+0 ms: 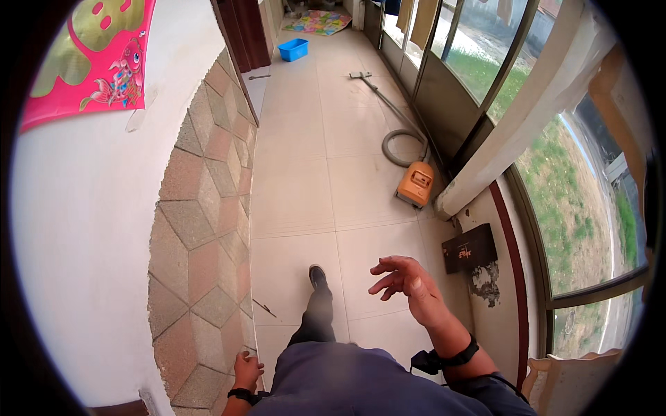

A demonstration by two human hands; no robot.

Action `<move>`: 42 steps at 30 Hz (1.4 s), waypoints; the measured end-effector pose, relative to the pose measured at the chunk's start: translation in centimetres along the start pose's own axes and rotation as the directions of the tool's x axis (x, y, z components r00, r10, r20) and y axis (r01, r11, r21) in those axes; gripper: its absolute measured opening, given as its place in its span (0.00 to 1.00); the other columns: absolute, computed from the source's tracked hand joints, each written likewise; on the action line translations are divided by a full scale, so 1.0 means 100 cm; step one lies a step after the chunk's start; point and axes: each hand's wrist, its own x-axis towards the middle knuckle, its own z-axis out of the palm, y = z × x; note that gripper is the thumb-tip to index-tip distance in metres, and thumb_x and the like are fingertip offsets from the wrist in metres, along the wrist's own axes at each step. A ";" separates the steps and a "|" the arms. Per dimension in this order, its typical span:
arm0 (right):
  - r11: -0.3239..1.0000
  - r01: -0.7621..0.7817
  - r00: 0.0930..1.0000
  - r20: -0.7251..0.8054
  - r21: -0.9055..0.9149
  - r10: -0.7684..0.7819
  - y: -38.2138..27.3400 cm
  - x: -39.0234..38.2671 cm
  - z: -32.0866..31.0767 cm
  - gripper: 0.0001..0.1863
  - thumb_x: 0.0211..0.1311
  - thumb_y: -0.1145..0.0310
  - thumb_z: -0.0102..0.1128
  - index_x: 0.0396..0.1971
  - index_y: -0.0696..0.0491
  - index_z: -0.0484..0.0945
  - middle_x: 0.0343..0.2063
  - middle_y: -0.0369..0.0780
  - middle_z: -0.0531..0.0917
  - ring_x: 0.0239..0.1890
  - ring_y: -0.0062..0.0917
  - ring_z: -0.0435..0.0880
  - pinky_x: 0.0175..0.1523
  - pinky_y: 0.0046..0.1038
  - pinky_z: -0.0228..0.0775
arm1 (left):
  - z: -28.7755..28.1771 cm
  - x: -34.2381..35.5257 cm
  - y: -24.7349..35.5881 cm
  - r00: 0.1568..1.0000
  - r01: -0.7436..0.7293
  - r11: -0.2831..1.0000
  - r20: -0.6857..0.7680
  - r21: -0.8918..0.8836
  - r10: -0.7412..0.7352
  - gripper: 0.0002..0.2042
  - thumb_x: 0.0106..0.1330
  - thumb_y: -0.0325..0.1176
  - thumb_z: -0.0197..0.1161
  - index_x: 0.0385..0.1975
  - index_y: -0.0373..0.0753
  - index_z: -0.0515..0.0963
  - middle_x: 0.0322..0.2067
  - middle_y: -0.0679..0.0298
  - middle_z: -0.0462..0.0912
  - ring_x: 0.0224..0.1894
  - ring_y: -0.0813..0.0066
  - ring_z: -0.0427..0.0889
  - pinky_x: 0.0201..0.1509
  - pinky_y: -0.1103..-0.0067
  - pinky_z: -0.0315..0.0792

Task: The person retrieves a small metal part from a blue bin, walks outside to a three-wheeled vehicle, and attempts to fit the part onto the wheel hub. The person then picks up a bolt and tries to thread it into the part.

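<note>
Floor tiles (pixel 288 187) bear an orange vacuum (pixel 416 184) beyond the spread fingers (pixel 397 262) of the right hand (pixel 420 291).

It's a home corridor (pixel 291 194) — vacuum cleaner (pixel 416 185), curtains (pixel 424 22)

The right hand (pixel 415 290) is hovering half-curled above the floor (pixel 291 187); the left hand (pixel 247 371) is hanging beside the wall tiles (pixel 191 222). Ahead, an orange vacuum (pixel 416 183) is sitting near the windows (pixel 475 76), its grey hose (pixel 400 113) looping, then stretching away. Farther off, a blue tub (pixel 293 50) is standing near a colourful mat (pixel 319 23).
</note>
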 end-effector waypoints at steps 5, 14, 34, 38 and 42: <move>0.999 -0.043 0.996 -0.079 -0.015 0.041 0.028 0.176 -0.068 0.39 0.72 0.35 0.40 0.61 0.59 0.67 0.53 0.47 0.77 0.47 0.34 0.85 0.45 0.29 0.75 | 0.071 0.128 0.169 0.994 -0.071 0.997 0.082 0.037 0.068 0.24 0.68 0.29 0.56 0.63 0.29 0.61 0.46 0.49 0.77 0.37 0.65 0.84 0.33 0.73 0.81; 0.998 -0.056 0.979 -0.198 -0.020 0.051 0.019 0.471 -0.204 0.38 0.73 0.37 0.38 0.62 0.59 0.65 0.52 0.50 0.77 0.45 0.33 0.85 0.45 0.29 0.76 | 0.234 0.272 0.620 0.854 -0.497 0.866 0.209 0.057 0.476 0.23 0.68 0.31 0.58 0.61 0.31 0.64 0.46 0.54 0.79 0.36 0.71 0.84 0.33 0.77 0.79; 0.998 -0.058 0.995 0.086 -0.014 0.059 0.084 1.273 -0.391 0.38 0.73 0.38 0.41 0.61 0.61 0.66 0.53 0.48 0.77 0.47 0.34 0.84 0.46 0.30 0.76 | 0.381 0.610 1.081 1.000 -0.006 0.999 0.001 -0.036 0.006 0.23 0.69 0.30 0.57 0.62 0.29 0.63 0.46 0.51 0.78 0.38 0.66 0.85 0.35 0.73 0.81; 0.995 -0.103 0.995 0.002 -0.005 0.103 0.078 1.404 -0.422 0.41 0.71 0.36 0.41 0.61 0.62 0.66 0.52 0.49 0.78 0.47 0.34 0.85 0.45 0.30 0.76 | 0.417 0.705 1.275 0.983 -0.175 0.985 0.059 0.016 0.173 0.22 0.69 0.31 0.57 0.61 0.30 0.64 0.45 0.53 0.79 0.37 0.68 0.85 0.34 0.75 0.81; 0.991 -0.135 0.988 -0.068 0.008 0.136 0.077 1.537 -0.467 0.41 0.70 0.34 0.42 0.61 0.61 0.66 0.52 0.50 0.78 0.46 0.34 0.85 0.45 0.30 0.76 | 0.461 0.789 1.472 0.933 -0.354 0.935 0.076 -0.001 0.353 0.21 0.69 0.32 0.58 0.60 0.32 0.66 0.45 0.56 0.80 0.37 0.71 0.84 0.35 0.75 0.80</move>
